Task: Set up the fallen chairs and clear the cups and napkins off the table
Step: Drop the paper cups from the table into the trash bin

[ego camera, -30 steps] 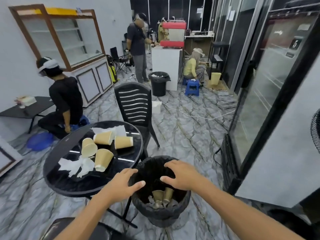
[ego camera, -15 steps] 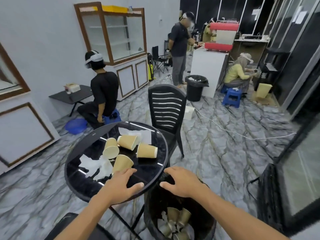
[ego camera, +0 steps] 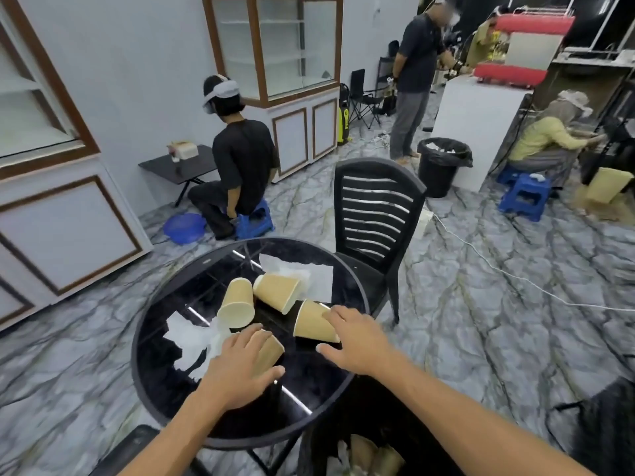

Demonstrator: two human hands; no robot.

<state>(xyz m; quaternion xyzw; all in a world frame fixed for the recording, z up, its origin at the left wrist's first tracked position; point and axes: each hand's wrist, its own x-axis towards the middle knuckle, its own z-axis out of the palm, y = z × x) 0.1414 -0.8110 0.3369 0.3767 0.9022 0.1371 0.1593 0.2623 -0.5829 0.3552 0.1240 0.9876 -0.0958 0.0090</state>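
Several tan paper cups lie tipped on the round black glass table (ego camera: 161, 383). My left hand (ego camera: 240, 365) lies spread over the nearest cup (ego camera: 273, 348), fingers fairly straight. My right hand (ego camera: 357, 338) touches the side of another lying cup (ego camera: 309, 322), thumb below its rim. Two more cups (ego camera: 237, 302) (ego camera: 276, 290) lie further back. One crumpled white napkin (ego camera: 189, 341) is on the table's left, another napkin (ego camera: 309, 274) at its far side. A black slatted chair (ego camera: 374, 214) stands upright behind the table.
A black-bagged bin (ego camera: 360, 451) holding cups stands under my right forearm. A dark chair part (ego camera: 134, 444) shows at bottom left. A second bin (ego camera: 443, 163), blue stools (ego camera: 524, 195), a white cable (ego camera: 498, 269) on the floor and three people fill the room behind.
Both hands have moved from the bin's rim up over the table and onto the two nearest cups. The view has swung left and forward.
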